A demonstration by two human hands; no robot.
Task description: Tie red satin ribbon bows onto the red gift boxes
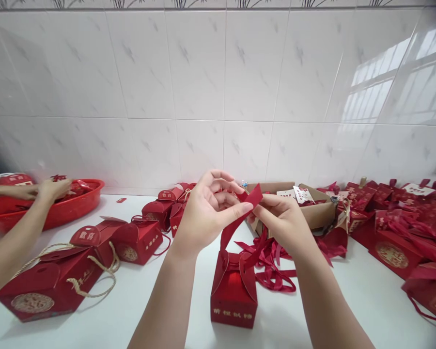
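Note:
A small red gift box (233, 300) with gold lettering stands upright on the white table in front of me. A red ribbon (229, 235) rises from its folded top. My left hand (218, 201) pinches the ribbon between thumb and fingers above the box. Close beside it, my right hand (278, 213) also has its thumb and fingers closed on the ribbon. The ribbon's end sticks up between the two hands. Loose red ribbons (276, 278) lie in a tangle just right of the box, partly behind my right hand.
Red gift boxes with rope handles (54, 281) stand at the left. Behind them, another person's hands (53, 189) reach into a red basin (90, 196). A cardboard box (319, 213) with white tags stands at the back. Many red gift packages (392, 237) crowd the right side.

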